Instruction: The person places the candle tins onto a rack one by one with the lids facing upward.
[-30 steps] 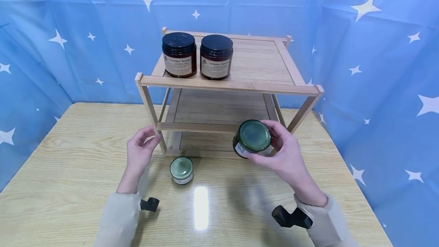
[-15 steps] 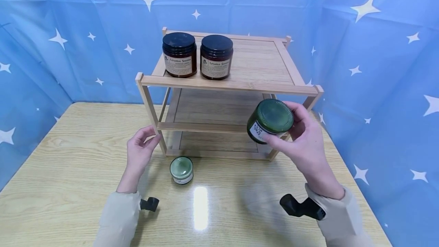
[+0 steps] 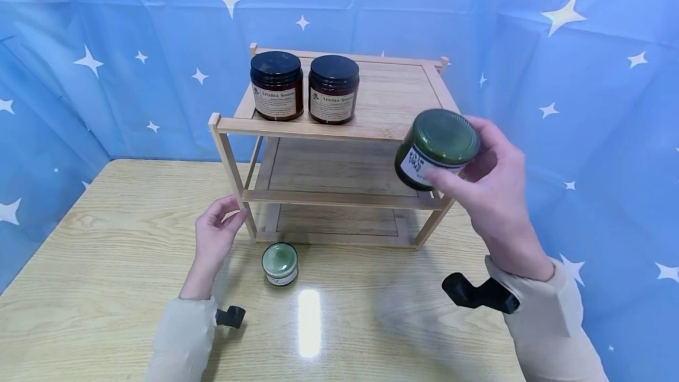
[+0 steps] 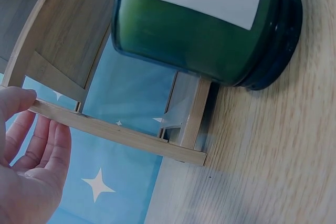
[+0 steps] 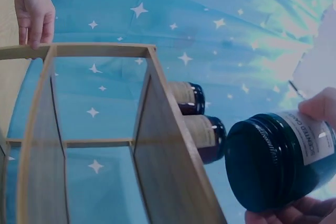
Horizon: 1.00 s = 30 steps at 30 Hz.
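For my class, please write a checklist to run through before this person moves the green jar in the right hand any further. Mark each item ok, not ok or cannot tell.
1. Held green jar secure: ok. The right hand grips it round the side.
2. Rack steadied: ok. The left hand holds its left front post.
3. Brown jars upright: ok. Both stand on the top shelf, lids up.
4. Held jar apart from them: ok. The head view shows a gap.
5. Held jar directly above the shelf: cannot tell. It hides part of the front edge, but depth is unclear.
6. Second green jar on the rack: not ok. It stands on the table.
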{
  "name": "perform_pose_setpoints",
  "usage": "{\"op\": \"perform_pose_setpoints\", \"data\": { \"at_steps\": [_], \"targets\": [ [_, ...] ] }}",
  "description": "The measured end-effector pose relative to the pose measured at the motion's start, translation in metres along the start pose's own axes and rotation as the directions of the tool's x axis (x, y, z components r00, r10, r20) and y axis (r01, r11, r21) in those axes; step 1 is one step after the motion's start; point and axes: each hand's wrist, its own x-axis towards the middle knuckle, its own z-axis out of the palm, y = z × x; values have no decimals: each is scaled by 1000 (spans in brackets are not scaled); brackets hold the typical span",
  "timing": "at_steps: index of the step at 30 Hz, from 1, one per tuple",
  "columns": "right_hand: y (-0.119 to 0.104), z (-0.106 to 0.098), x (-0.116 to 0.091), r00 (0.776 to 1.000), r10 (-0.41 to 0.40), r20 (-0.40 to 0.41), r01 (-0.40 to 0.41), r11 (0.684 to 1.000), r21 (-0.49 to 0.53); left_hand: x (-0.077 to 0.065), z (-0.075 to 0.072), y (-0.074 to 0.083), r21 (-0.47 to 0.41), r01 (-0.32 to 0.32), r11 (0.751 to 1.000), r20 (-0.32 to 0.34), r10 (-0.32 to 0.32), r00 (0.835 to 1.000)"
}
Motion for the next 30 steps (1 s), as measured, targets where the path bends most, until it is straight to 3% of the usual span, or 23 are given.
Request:
{"op": "perform_pose_setpoints", "data": {
  "at_steps": [9, 19, 30],
  "targets": [
    [-12, 4, 31, 999, -5, -43, 8, 998, 58, 1, 1, 2, -4, 3, 1000, 0, -3, 1000],
    [-13, 13, 60, 997, 23, -78, -27, 999, -43, 1, 0, 0, -15, -6, 1000, 2, 6, 1000],
    [-5, 16, 78, 997, 71, 3, -71, 995, -75, 1, 0, 0, -13, 1, 1000, 2, -1, 1000]
  ]
}}
